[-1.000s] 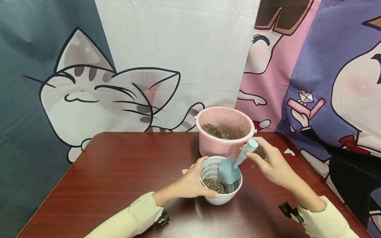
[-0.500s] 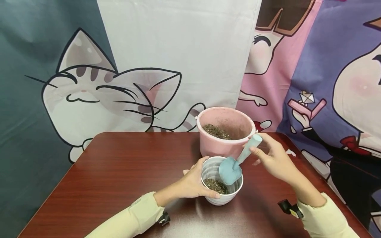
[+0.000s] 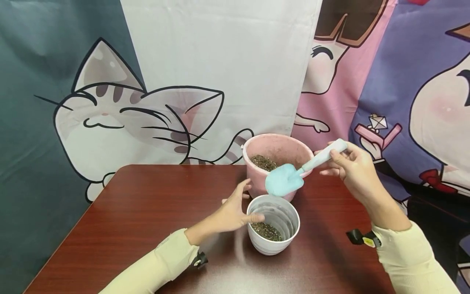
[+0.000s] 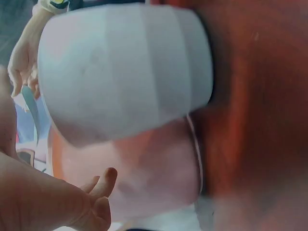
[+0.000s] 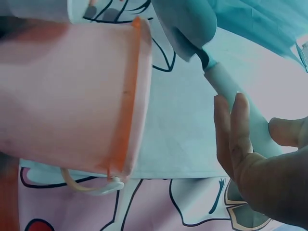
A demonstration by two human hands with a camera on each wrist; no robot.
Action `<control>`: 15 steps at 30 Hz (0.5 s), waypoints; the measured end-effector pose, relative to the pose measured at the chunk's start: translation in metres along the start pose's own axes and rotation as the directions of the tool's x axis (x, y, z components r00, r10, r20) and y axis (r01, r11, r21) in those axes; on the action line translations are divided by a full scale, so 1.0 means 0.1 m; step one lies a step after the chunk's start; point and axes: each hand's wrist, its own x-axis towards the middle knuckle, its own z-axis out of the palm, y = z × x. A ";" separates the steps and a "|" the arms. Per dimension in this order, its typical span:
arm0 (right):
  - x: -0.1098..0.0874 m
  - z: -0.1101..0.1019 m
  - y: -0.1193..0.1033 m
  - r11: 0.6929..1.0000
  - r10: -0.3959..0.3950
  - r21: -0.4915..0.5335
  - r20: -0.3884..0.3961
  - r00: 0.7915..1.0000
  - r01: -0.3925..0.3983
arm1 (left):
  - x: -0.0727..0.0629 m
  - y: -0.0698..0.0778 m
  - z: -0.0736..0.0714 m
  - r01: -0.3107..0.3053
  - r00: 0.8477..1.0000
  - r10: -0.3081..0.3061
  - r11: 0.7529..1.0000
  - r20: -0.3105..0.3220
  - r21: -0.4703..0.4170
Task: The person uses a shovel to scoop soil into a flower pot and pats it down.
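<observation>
Beneath the pink bucket (image 3: 256, 177), the worktop (image 3: 165, 196) bears the white pot (image 3: 269, 246) upright just in front of the bucket, presumably so both sit within easy reach. Front-left of the bucket, the left hand (image 3: 228, 213) is spread, likely to steady the pot, though contact cannot be told. Right of the bucket, the right hand (image 3: 355, 168) pinches the trowel (image 3: 284, 180) by its handle, leaving the blade free before the bucket's near wall, while soil (image 3: 267, 232) lies inside both vessels.
</observation>
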 end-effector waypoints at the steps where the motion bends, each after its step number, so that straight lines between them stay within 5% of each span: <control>1: 0.04 -0.01 -0.01 0.999 -0.001 0.039 -0.002 1.000 0.001 | 0.04 -0.01 -0.02 0.011 1.000 -0.011 1.000 -0.017 -0.003; 10: 0.31 -0.12 0.05 0.988 0.044 0.153 -0.145 0.988 -0.021 | 0.35 -0.06 -0.23 0.073 0.988 -0.092 0.986 -0.123 -0.152; 15: 0.49 -0.11 0.18 0.998 0.056 0.051 -0.254 0.966 -0.045 | 0.55 -0.05 -0.32 0.048 0.977 -0.089 0.977 -0.195 -0.206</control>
